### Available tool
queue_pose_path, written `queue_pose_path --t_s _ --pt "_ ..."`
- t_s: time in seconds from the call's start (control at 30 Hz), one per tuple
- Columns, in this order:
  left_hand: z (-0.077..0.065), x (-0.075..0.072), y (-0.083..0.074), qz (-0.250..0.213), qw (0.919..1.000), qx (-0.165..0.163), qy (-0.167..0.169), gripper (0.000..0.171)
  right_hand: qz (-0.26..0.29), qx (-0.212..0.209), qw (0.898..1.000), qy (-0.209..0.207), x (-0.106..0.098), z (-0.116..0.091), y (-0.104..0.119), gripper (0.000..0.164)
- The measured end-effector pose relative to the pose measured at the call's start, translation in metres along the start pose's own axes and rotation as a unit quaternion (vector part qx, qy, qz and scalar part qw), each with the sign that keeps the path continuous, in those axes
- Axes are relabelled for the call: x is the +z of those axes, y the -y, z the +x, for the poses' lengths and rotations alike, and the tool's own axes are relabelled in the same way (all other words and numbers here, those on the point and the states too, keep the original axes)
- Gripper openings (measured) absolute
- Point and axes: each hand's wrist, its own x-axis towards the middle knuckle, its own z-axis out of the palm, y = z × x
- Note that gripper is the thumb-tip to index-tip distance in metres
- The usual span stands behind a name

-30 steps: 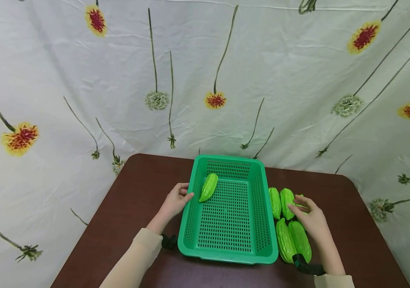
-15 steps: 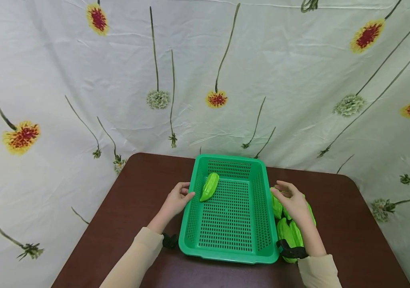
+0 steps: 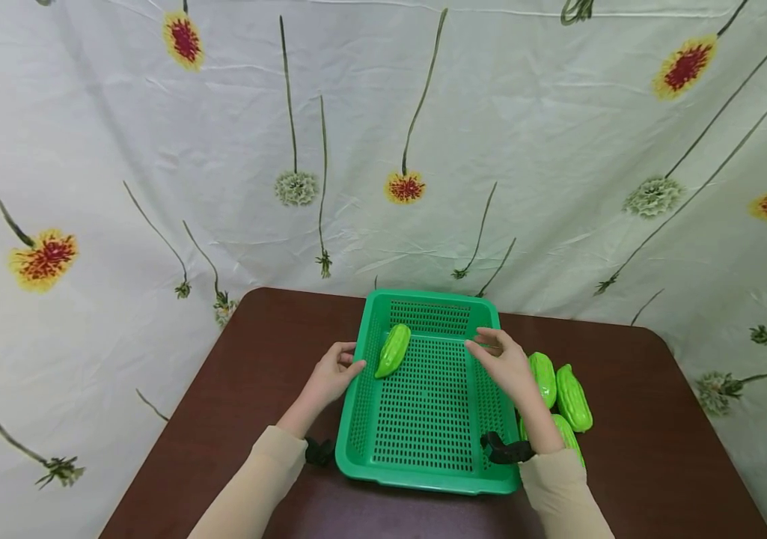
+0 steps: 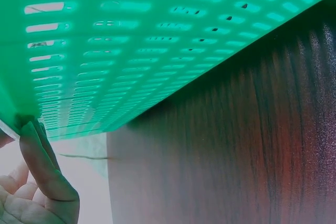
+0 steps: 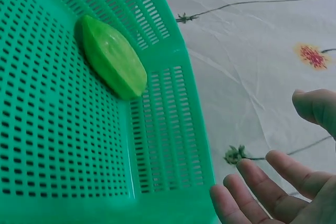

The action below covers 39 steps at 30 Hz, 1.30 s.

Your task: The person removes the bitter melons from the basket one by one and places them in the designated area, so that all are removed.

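A green plastic basket [image 3: 423, 479] with slotted walls and floor stands on the table. My left hand [image 3: 329, 374] holds its left rim, thumb on the rim and fingers outside; in the left wrist view a finger [image 4: 42, 166] lies against the basket wall. One bright green, ridged bitter melon [image 3: 393, 350] lies inside at the far left corner. My right hand [image 3: 506, 367] is over the basket's right side, fingers spread, holding nothing in the right wrist view. Right of the basket lie more bitter melons [image 3: 573, 398], partly hidden by my right forearm.
The dark brown table [image 3: 639, 419] extends on both sides of the basket. A white cloth [image 3: 356, 135] with printed flowers hangs behind the table's far edge. Black straps [image 3: 506, 449] are on both wrists.
My right hand has moved left from above the bitter melons beside the basket to over the basket's right side. My left hand stays at the rim.
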Motion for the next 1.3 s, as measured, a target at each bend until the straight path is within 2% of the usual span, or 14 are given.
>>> queue_pose_path --t_s 0.27,0.47,0.8,1.3 --pt "0.0 0.0 -0.001 0.0 1.0 -0.001 0.002 0.046 -0.008 0.0 1.0 0.009 0.026 0.015 0.006 0.058" --pt "0.0 -0.001 0.0 -0.003 1.0 -0.002 -0.001 0.046 -0.021 0.004 1.0 0.004 0.042 0.023 0.01 0.058" --pt "-0.001 0.0 -0.001 -0.005 0.9999 -0.01 0.0 0.046 -0.013 0.011 1.0 -0.005 0.065 0.034 0.011 0.059" --pt "-0.001 0.001 0.002 -0.015 0.9999 -0.004 0.004 0.046 -0.022 0.014 0.999 -0.024 0.106 0.049 0.011 0.062"
